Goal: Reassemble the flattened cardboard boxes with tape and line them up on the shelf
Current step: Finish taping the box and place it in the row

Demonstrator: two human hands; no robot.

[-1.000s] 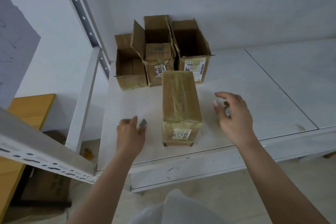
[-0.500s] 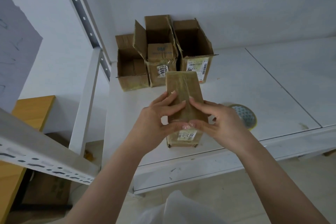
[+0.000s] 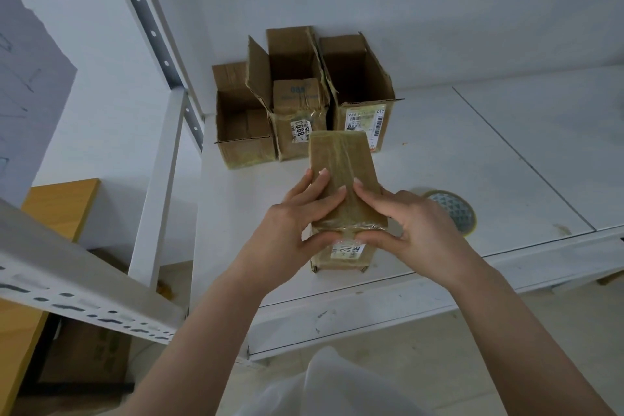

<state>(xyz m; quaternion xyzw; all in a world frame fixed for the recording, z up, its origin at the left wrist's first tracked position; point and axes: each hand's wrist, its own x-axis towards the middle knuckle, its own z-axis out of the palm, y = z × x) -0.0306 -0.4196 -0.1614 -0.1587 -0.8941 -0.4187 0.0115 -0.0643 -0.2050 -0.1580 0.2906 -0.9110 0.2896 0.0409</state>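
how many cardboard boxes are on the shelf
4: three open boxes along the back wall, left, middle, right, and one taped box held in front.

- Taped box (image 3: 342, 179) — brown cardboard under glossy film, wrinkled at the near edge.
- Open boxes (image 3: 297, 101) — matt, creased cardboard, paper labels.
- Shelf (image 3: 472, 159) — smooth white-painted metal, scuffed.
- Tape roll (image 3: 452, 209) — glossy plastic.

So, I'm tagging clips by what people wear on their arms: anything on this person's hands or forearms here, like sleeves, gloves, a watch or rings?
Nothing shows. Both forearms are bare as far as the frame reaches, with no sleeve, cuff or watch. The left hand and right hand wear no gloves, and no ring is visible on the fingers that show. The nails look short and unpainted, though that is hard to tell. Pale fabric shows at the bottom edge.
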